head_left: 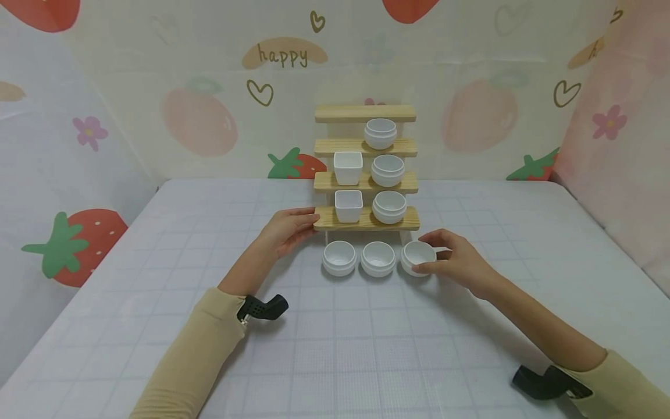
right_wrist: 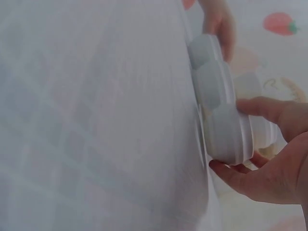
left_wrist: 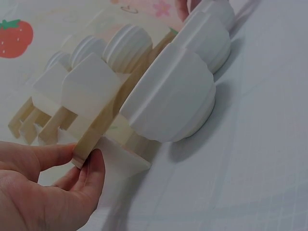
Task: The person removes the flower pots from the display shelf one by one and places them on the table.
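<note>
A tiered stand with several wooden shelves [head_left: 366, 113] stands at the back of the table. My left hand [head_left: 288, 230] pinches the left end of its lowest shelf [left_wrist: 89, 144], thumb and fingers on either face of the board. In front of the stand, three round white bowls sit in a row on the table: a left bowl [head_left: 339, 259], a middle bowl [head_left: 378, 259] and a right bowl [head_left: 416, 256]. My right hand [head_left: 460, 262] holds the right bowl between thumb and fingers, beside the middle one. In the right wrist view this bowl [right_wrist: 228, 137] is close over the tabletop.
On the stand, two square white cups [head_left: 348, 169] are on the left side of the lower shelves. Three round white bowls [head_left: 387, 170] stand one above another on the right. Behind is a strawberry-patterned backdrop [head_left: 199, 122]; a checked white cloth [head_left: 335, 349] covers the table.
</note>
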